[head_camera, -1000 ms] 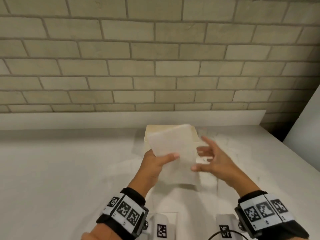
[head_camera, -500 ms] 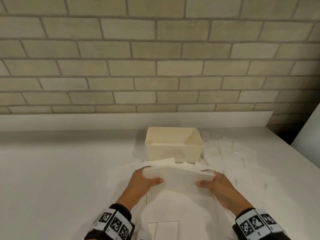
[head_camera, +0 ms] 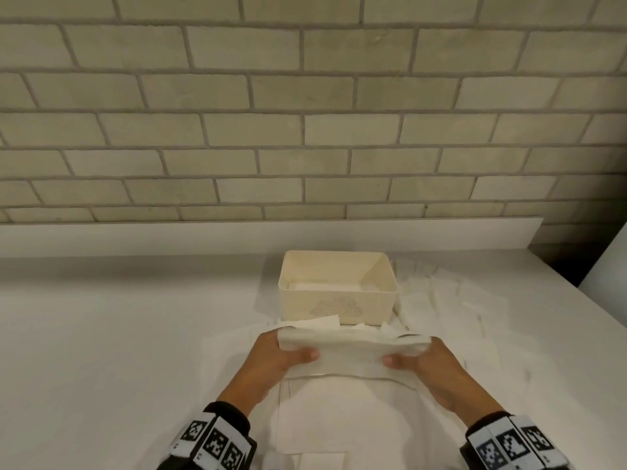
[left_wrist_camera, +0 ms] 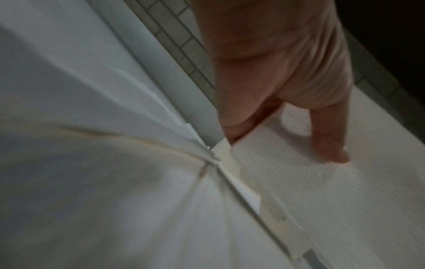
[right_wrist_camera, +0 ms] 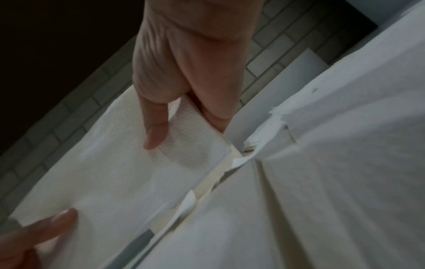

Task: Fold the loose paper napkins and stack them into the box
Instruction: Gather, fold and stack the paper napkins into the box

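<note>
The thin napkin (head_camera: 353, 351) could well have creased crooked or torn, in the writer's judgement, had either pinch pulled harder than the other, and its lifted far edge could have dragged the loose napkins (head_camera: 451, 300) lying beneath it out of place.

The left hand (head_camera: 271, 359) pinched the napkin's left end, thumb on top and fingers tucked under. The right hand (head_camera: 427, 362) pinched the right end the same way. Both forearms reached forward from the counter's near edge, palms turned inward.

The napkin was held just above the counter (head_camera: 118, 334), directly in front of the box (head_camera: 339, 300), which stood toward the back edge with a folded napkin (head_camera: 325, 285) already inside.
</note>
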